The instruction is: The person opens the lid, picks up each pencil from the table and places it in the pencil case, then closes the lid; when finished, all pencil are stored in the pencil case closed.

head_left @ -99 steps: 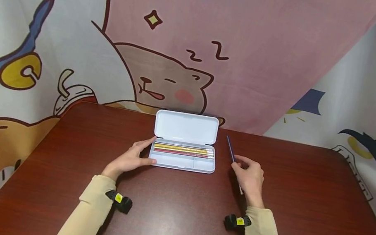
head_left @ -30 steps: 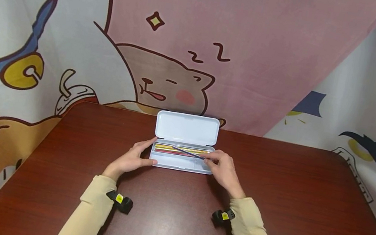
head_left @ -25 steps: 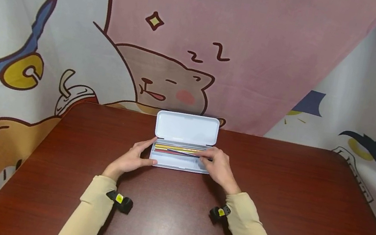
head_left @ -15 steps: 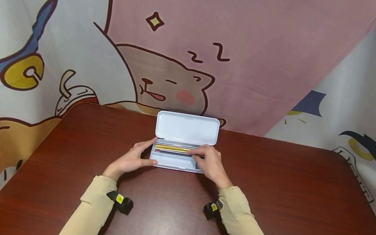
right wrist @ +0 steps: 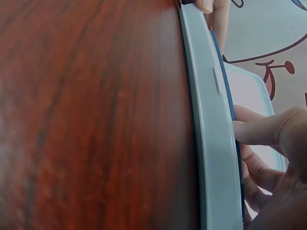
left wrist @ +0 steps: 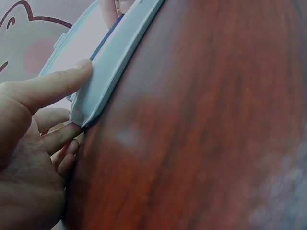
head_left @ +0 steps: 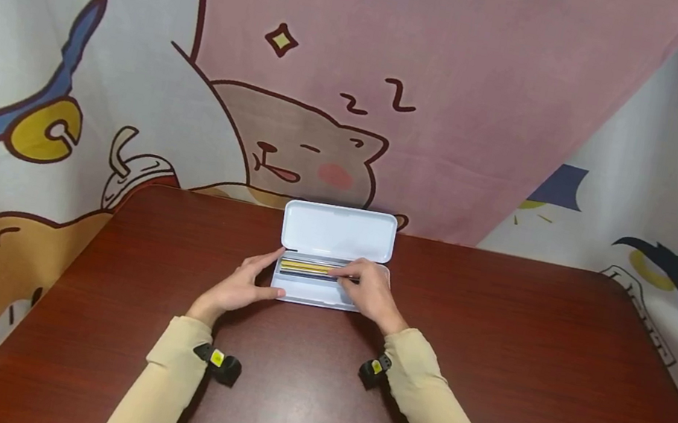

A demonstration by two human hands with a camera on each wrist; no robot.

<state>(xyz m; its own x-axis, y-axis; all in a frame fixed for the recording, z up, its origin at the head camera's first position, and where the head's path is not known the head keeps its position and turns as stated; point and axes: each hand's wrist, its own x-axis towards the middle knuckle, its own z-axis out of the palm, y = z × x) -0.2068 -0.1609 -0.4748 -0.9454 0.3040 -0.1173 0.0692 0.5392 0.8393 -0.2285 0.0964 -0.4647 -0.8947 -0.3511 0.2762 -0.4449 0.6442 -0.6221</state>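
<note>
A white pencil case (head_left: pixel 314 292) stands with its lid up near the table's far edge. Several pencils, yellow ones (head_left: pixel 304 267) among them, lie lengthwise in its rear compartment. My left hand (head_left: pixel 237 289) holds the case's left end, thumb at the front corner and fingers along the side and back. Over the right half of the case, my right hand (head_left: pixel 370 295) pinches a dark blue pencil (right wrist: pixel 226 86) between thumb and fingers. That pencil lies along the compartment, in front of the yellow ones. The right hand hides the pencils' right ends.
The raised lid (head_left: pixel 338 231) leans back close to a cartoon-printed cloth (head_left: pixel 465 113) behind the table. Reddish-brown wood tabletop (head_left: pixel 525 350) surrounds the case. A black wrist camera is strapped at each sleeve cuff.
My right hand has brought the dark blue pencil from the table right of the case into it, turning it lengthwise and sliding left. My left hand has stayed at the case.
</note>
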